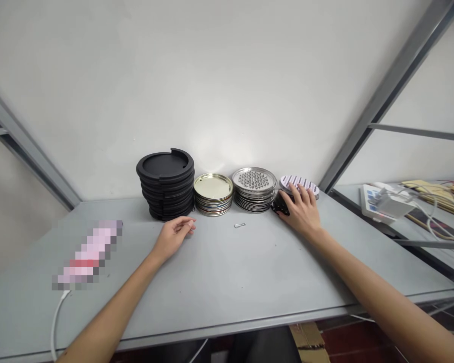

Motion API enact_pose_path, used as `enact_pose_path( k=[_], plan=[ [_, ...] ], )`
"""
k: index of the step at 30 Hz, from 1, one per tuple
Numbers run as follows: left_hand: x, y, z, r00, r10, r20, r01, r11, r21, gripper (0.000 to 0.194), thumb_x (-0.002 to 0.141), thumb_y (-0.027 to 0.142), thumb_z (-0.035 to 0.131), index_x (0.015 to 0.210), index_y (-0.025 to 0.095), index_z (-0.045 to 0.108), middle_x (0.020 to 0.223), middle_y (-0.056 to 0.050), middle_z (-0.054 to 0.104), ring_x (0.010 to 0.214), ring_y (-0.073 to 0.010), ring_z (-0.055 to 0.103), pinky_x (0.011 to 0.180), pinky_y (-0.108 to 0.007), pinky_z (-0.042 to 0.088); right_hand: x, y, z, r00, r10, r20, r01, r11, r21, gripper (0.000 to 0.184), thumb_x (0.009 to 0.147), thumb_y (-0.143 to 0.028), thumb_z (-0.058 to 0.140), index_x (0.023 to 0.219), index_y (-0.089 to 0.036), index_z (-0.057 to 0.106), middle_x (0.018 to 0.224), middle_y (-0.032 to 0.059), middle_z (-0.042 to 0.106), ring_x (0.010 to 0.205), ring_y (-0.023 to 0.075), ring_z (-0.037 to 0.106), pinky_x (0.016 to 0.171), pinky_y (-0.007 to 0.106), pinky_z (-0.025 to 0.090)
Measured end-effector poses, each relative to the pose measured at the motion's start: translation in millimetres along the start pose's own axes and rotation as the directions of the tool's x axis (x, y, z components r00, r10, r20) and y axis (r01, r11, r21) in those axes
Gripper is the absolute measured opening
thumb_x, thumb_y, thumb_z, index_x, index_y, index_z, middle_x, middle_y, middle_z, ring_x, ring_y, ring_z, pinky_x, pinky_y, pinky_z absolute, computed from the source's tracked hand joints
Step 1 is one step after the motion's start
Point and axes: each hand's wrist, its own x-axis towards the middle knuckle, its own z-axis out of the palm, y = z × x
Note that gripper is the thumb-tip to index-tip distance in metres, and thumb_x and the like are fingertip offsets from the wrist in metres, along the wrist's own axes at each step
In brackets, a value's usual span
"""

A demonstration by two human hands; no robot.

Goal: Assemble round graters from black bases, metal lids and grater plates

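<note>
My left hand [174, 236] rests on the grey table [227, 282] just in front of a tall stack of black round lids [166, 184], its fingers loosely curled with nothing in them. My right hand [301, 209] lies spread over a small black object [280, 204] beside a white disc with dark stripes [300, 183] at the right end of the row. Between the black stack and my right hand stand a stack of gold-coloured metal lids [213, 194] and a stack of perforated silver discs [254, 188]. A small metal clip [239, 225] lies on the table between my hands.
A blurred pink object [87, 254] with a white cable [56, 317] lies at the left of the table. To the right, a second surface holds a white device [378, 204], cables and flat cardboard pieces [435, 194]. Grey metal struts [382, 96] frame both sides against the white wall.
</note>
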Motion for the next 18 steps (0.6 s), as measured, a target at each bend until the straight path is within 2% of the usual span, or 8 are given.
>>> enact_pose_path(
  k=[7, 11, 13, 14, 15, 16, 18],
  plan=[
    [0, -2, -0.2, 1.0, 0.012, 0.003, -0.012, 1.0, 0.012, 0.041, 0.082, 0.051, 0.061, 0.098, 0.014, 0.068, 0.086, -0.009, 0.07, 0.076, -0.0207, 0.067, 0.075, -0.036, 0.056, 4, -3, -8, 0.999, 0.037, -0.003, -0.037, 0.998, 0.05, 0.07, 0.083, -0.037, 0.056, 0.146, -0.015, 0.033, 0.152, 0.0182, 0.031, 0.138, 0.0387, 0.027, 0.11, 0.056, 0.023],
    [0, -2, -1.1, 1.0, 0.012, 0.006, -0.012, 1.0, 0.024, 0.04, 0.083, 0.05, 0.06, 0.099, 0.014, 0.068, 0.086, -0.008, 0.07, 0.076, -0.0201, 0.067, 0.076, -0.036, 0.055, 7, 2, -18, 0.996, 0.079, -0.04, -0.073, 0.989, 0.126, 0.065, 0.086, -0.038, 0.051, 0.143, -0.014, 0.034, 0.152, 0.0193, 0.03, 0.138, 0.037, 0.028, 0.11, 0.055, 0.025],
    [0, -2, -1.4, 1.0, 0.017, -0.004, -0.017, 1.0, 0.026, 0.039, 0.083, 0.05, 0.06, 0.098, 0.015, 0.068, 0.086, -0.008, 0.07, 0.076, -0.0201, 0.067, 0.076, -0.036, 0.056, 10, 9, -21, 0.984, 0.162, -0.073, -0.145, 0.97, 0.197, 0.064, 0.085, -0.039, 0.052, 0.141, -0.014, 0.037, 0.152, 0.02, 0.029, 0.138, 0.0381, 0.028, 0.109, 0.057, 0.026],
    [0, -2, -1.4, 1.0, 0.019, -0.007, -0.019, 0.999, 0.026, 0.04, 0.083, 0.05, 0.06, 0.098, 0.015, 0.068, 0.086, -0.008, 0.07, 0.076, -0.0202, 0.067, 0.075, -0.036, 0.056, 11, 14, -21, 0.962, 0.254, -0.099, -0.224, 0.943, 0.245, 0.064, 0.084, -0.04, 0.053, 0.14, -0.013, 0.038, 0.152, 0.0203, 0.028, 0.138, 0.0387, 0.027, 0.109, 0.058, 0.025],
    [0, -2, -1.3, 1.0, 0.021, -0.009, -0.02, 0.999, 0.027, 0.04, 0.083, 0.051, 0.06, 0.098, 0.015, 0.068, 0.086, -0.008, 0.07, 0.076, -0.0204, 0.067, 0.075, -0.036, 0.056, 12, 19, -20, 0.915, 0.385, -0.123, -0.333, 0.891, 0.308, 0.064, 0.083, -0.042, 0.053, 0.138, -0.013, 0.039, 0.151, 0.0208, 0.028, 0.138, 0.0388, 0.026, 0.109, 0.058, 0.024],
    [0, -2, -1.2, 1.0, 0.021, -0.008, -0.02, 0.999, 0.028, 0.04, 0.082, 0.051, 0.06, 0.098, 0.015, 0.068, 0.085, -0.008, 0.071, 0.076, -0.0204, 0.067, 0.075, -0.036, 0.056, 13, 25, -18, 0.83, 0.543, -0.124, -0.458, 0.792, 0.403, 0.064, 0.083, -0.043, 0.053, 0.137, -0.012, 0.039, 0.15, 0.0209, 0.03, 0.138, 0.0381, 0.026, 0.11, 0.057, 0.024],
    [1, -3, -0.8, 1.0, 0.017, -0.006, -0.017, 0.999, 0.028, 0.04, 0.082, 0.051, 0.061, 0.098, 0.015, 0.068, 0.085, -0.008, 0.071, 0.075, -0.0203, 0.067, 0.075, -0.036, 0.055, 15, 37, -11, 0.604, 0.797, -0.014, -0.625, 0.484, 0.612, 0.061, 0.083, -0.047, 0.049, 0.133, -0.013, 0.041, 0.142, 0.0201, 0.039, 0.134, 0.0354, 0.032, 0.109, 0.055, 0.027]
  ],
)
